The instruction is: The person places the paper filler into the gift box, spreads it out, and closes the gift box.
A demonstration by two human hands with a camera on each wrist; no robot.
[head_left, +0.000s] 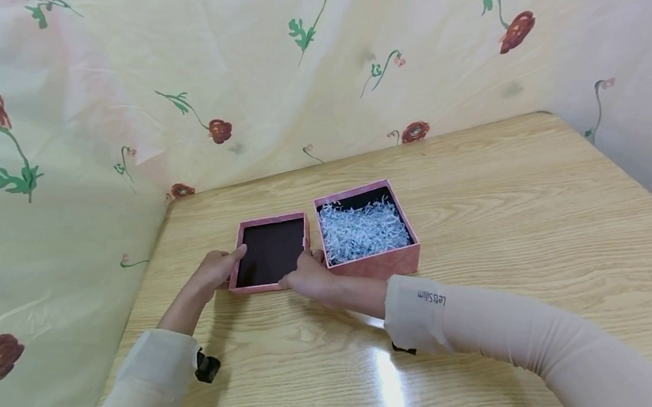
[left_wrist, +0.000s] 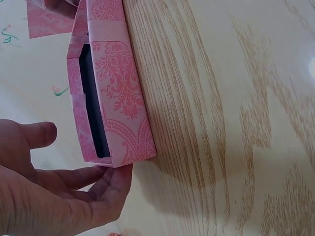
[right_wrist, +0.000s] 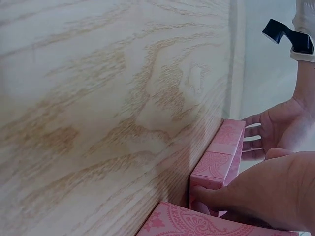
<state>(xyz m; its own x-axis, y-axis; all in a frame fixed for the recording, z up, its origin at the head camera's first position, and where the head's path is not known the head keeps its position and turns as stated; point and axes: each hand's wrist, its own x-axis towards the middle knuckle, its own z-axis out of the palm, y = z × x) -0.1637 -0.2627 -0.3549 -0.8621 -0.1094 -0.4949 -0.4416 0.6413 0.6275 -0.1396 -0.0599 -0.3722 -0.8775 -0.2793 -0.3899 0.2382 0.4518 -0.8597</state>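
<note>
A shallow pink box lid (head_left: 269,255) with a dark lining lies on the table, its open side up. In the left wrist view, the lid's patterned side (left_wrist: 120,93) shows. My left hand (head_left: 219,267) touches the lid's left side with its fingers, while its thumb stands apart from the rim. At the near right corner my right hand (head_left: 311,277) holds the lid, thumb on the near side; its other fingers are partly hidden. Just right of the lid stands a deeper pink box (head_left: 376,264), with pale blue shredded paper (head_left: 362,229) inside.
The wood-grain table (head_left: 503,216) extends to the right and toward me. A floral cloth (head_left: 260,75) hangs behind the table and along its left side. The box stands close beside the lid and my right hand.
</note>
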